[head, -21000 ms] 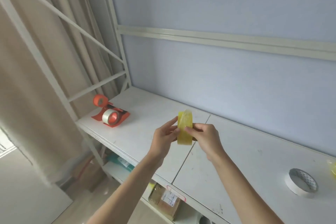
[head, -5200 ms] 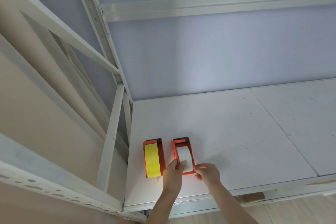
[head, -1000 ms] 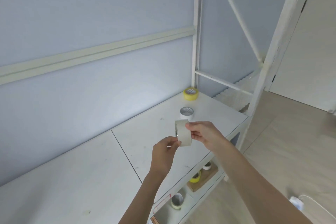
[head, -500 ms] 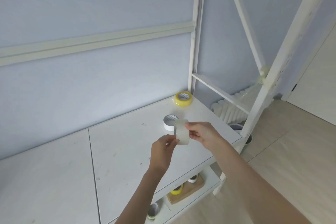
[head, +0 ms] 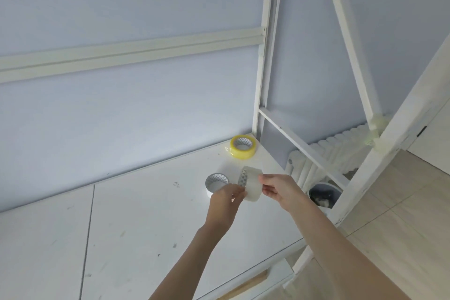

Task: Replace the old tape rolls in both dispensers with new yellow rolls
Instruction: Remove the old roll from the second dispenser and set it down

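1. Holding the clear old roll [head: 250,186] on edge above the white shelf [head: 136,221], both hands pinch it: the left hand [head: 225,201] has its fingertips curled onto the near rim, and the right hand [head: 280,190] has thumb and fingers clamped on the far side of the band.
2. The roll looks light and rigid, a stiff cardboard core with a patterned inside under smooth, glossy film. I judge the outer face slippery, so the core's edges or a finger through the hole give the surer hold.
3. Any loose tape end would be sticky and could cling to skin; none is plain to see here.
4. A white roll [head: 215,184] lies flat on the shelf just behind the left hand, partly hidden by it.
5. The new yellow roll [head: 242,146] lies flat near the shelf's back corner, beside the upright post [head: 263,80], well apart from both hands. It should handle the same way: light, firm, best lifted by rim and core.
6. Neither dispenser is in view.
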